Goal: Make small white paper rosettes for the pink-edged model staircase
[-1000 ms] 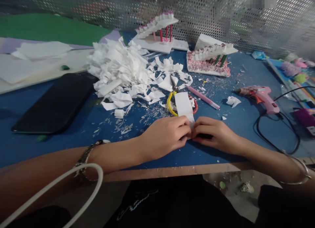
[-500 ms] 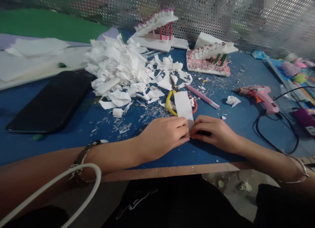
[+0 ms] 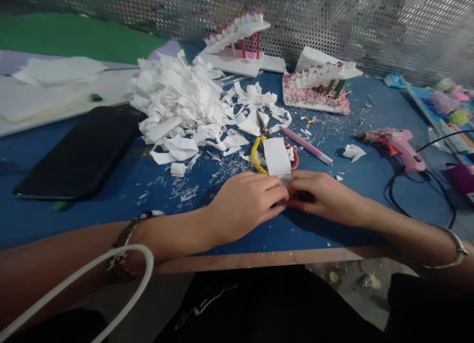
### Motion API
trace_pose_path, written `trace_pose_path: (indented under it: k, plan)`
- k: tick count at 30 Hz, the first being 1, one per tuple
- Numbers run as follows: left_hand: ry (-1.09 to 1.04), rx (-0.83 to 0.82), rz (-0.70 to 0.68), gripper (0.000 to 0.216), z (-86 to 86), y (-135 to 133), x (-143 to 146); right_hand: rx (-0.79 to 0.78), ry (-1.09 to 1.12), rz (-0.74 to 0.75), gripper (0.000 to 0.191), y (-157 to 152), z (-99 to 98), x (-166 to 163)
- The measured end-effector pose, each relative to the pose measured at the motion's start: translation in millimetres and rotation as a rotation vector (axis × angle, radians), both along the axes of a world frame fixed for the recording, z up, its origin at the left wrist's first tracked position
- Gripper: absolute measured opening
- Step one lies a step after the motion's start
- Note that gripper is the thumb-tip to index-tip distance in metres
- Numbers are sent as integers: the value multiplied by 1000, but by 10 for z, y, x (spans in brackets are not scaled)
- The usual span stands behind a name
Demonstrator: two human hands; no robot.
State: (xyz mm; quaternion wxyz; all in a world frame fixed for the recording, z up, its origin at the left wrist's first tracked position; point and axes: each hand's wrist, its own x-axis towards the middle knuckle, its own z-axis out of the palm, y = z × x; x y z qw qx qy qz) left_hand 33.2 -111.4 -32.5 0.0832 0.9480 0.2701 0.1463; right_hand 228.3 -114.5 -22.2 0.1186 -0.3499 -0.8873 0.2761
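My left hand (image 3: 246, 202) and my right hand (image 3: 323, 196) meet near the front edge of the blue table (image 3: 111, 214). Both pinch the near end of a white paper strip (image 3: 277, 157), fingers curled tight on it. The strip runs away from me and lies over yellow-and-red-handled scissors (image 3: 259, 150). A bracelet sits on each wrist.
A heap of white paper scraps (image 3: 177, 101) lies at the back left, a black phone (image 3: 83, 153) to the left. A pink pen (image 3: 305, 145), a pink glue gun (image 3: 398, 148) with black cord, and two small staircase models (image 3: 237, 44) (image 3: 318, 86) stand beyond.
The strip has become shorter beyond my fingers as both hands work its near end. The view shifted slightly; nothing else moved.
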Motion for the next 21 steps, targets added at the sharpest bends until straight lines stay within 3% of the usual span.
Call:
trace_pose_path:
  k: [7,14,21]
  plan:
    - [29,179,-134,25,-6,16,-39,-2,25,25,7,-22,7,-1]
    - [8,79,-52,22,-12,11,-52,-81,68,71,8,15,22,80]
    - [4,41,-6,20,-12,21,2,36,52,70,11,-12,-36,96]
